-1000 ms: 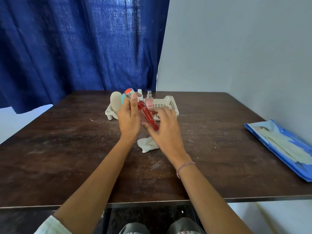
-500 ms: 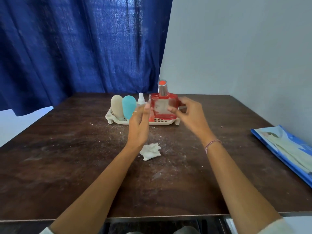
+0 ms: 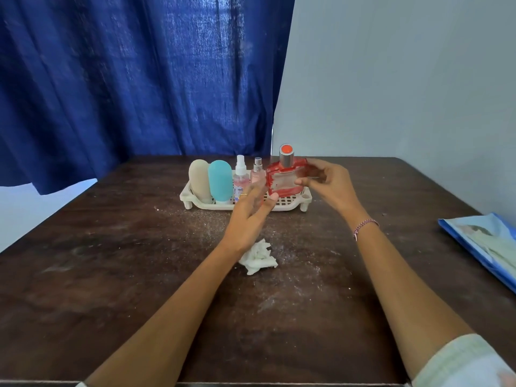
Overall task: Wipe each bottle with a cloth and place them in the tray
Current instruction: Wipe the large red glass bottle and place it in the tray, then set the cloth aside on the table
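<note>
Since the earlier frame the red bottle (image 3: 282, 182) has drifted right and the left hand (image 3: 248, 216) has dropped away from it, fingers loosely spread, holding nothing. One dark table (image 3: 111, 275) carries everything. One blue packet (image 3: 485, 241) lies at its right edge. One white tray (image 3: 185, 195) sits far, with four upright in its left part: a beige bottle (image 3: 198, 180), a teal bottle (image 3: 221, 180), a clear sprayer (image 3: 240, 177) and a pink sprayer (image 3: 257, 174). The right hand (image 3: 332, 188) pinches the fifth, red bottle upright at the tray's right end. One crumpled cloth (image 3: 258, 256) lies nearer, beside the left wrist.
</note>
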